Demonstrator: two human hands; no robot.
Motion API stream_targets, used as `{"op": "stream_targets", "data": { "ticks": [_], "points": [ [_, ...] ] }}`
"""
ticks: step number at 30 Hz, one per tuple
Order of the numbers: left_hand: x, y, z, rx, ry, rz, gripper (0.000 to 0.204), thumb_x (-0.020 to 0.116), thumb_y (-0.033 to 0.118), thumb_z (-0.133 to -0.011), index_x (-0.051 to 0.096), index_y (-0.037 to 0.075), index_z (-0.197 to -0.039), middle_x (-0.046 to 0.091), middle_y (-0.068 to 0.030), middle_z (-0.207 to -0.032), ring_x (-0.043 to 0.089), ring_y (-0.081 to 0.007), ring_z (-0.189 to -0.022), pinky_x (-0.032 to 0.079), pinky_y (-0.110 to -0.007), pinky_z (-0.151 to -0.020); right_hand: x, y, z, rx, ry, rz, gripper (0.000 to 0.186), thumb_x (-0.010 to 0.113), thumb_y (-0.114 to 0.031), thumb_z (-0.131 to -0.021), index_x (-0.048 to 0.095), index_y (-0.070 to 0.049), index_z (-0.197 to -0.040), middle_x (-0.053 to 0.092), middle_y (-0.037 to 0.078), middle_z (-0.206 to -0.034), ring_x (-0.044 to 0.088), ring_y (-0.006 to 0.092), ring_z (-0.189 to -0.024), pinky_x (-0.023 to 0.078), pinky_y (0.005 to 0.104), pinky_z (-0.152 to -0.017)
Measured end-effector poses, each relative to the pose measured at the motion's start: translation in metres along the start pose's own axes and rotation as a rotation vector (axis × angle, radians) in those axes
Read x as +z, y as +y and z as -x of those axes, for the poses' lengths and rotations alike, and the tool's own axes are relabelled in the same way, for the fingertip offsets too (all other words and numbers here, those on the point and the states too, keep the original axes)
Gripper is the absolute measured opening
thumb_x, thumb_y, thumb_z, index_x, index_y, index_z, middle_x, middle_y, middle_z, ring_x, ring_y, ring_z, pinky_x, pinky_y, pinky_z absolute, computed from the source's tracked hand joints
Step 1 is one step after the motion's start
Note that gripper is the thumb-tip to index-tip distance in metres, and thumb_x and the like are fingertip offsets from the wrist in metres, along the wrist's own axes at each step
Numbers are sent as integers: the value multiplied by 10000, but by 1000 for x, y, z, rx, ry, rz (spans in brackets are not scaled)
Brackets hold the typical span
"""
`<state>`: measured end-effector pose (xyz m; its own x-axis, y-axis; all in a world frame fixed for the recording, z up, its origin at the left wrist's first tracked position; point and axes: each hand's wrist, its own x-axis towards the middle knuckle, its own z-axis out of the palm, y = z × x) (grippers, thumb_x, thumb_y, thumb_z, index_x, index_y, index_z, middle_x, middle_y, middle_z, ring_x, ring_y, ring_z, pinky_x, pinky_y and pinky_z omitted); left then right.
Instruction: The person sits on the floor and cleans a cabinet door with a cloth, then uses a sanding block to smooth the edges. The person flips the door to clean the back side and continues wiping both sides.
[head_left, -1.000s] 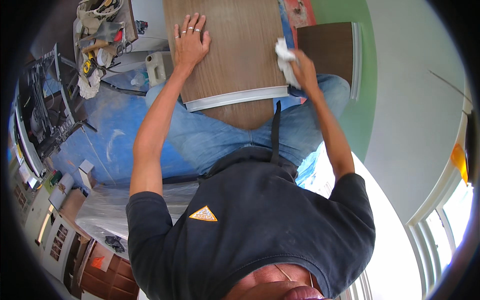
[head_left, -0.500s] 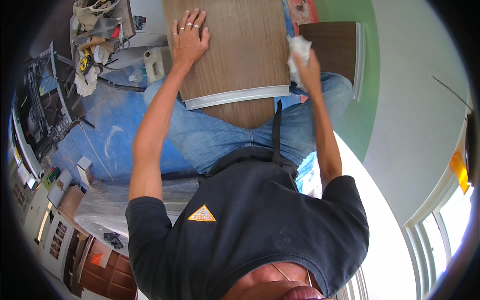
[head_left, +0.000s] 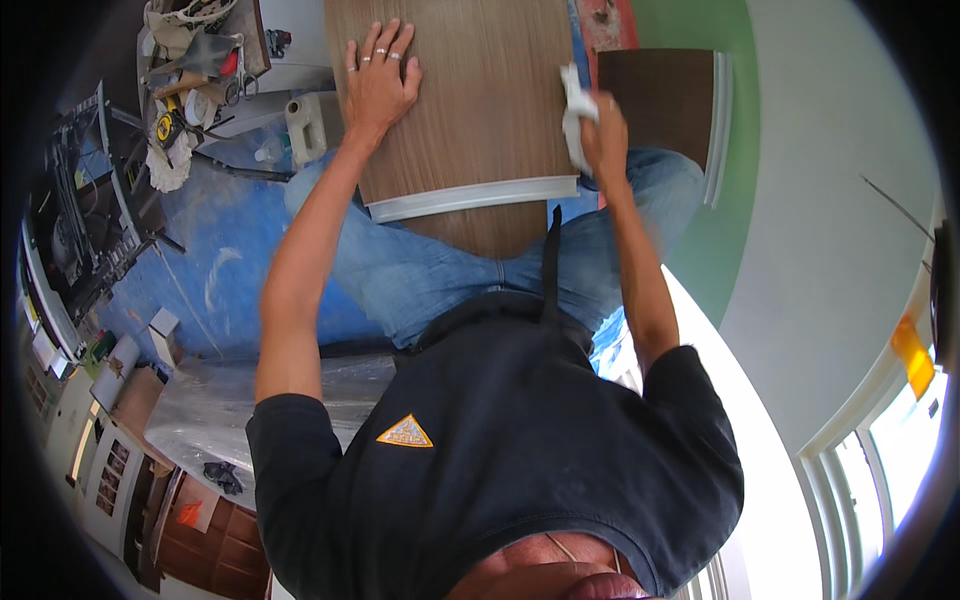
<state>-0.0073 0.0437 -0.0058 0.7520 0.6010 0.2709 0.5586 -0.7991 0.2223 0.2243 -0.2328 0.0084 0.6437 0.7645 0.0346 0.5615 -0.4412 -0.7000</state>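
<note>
A wood-grain panel (head_left: pixel 480 110) with a pale metal strip (head_left: pixel 475 198) along its near edge lies in front of me, over my lap. My left hand (head_left: pixel 382 90) rests flat on its left part, fingers spread, with rings on several of them. At the panel's right edge, my right hand (head_left: pixel 606 138) grips a crumpled white cloth (head_left: pixel 577 115). The cloth is pressed against that edge; part of it is hidden by the hand and slightly blurred.
A darker wood panel (head_left: pixel 655 105) with a metal edge lies to the right on green floor. At the left stand a beige jug (head_left: pixel 315 125) and a surface holding tools, with a yellow tape measure (head_left: pixel 170 125). Clear plastic sheeting (head_left: pixel 210 410) covers something at lower left.
My right hand and the cloth have shifted slightly left, closer against the panel's right edge. My left hand stays in place on the panel.
</note>
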Motion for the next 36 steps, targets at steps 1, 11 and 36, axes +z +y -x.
{"op": "stream_targets", "data": {
  "ticks": [1, 11, 36],
  "points": [
    [0, 0, -1, 13, 24, -3, 516, 552, 309, -965, 554, 191, -1467, 504, -46, -1537, 381, -263, -1478, 206, -557, -1238, -8, -4, 28, -58, 14, -13, 307, 632, 0, -876, 667, -49, -1176, 668, 197, -1097, 615, 423, -1020, 495, 479, -885],
    [1, 0, 3, 19, 10, -4, 514, 533, 299, -988, 522, 195, -1491, 486, -50, -1554, 373, -274, -1485, 203, -556, -1240, 14, 24, -15, -72, 68, 9, 276, 614, -60, -891, 671, -36, -1160, 675, 208, -1114, 612, 437, -1054, 492, 493, -908],
    [-2, 2, 1, -5, -18, -30, 526, 530, 303, -986, 510, 190, -1499, 465, -50, -1569, 360, -263, -1493, 218, -558, -1237, 3, -4, 14, 14, 51, 20, 265, 641, -63, -897, 666, -47, -1160, 680, 224, -1126, 631, 437, -1057, 499, 493, -880]
  ]
}}
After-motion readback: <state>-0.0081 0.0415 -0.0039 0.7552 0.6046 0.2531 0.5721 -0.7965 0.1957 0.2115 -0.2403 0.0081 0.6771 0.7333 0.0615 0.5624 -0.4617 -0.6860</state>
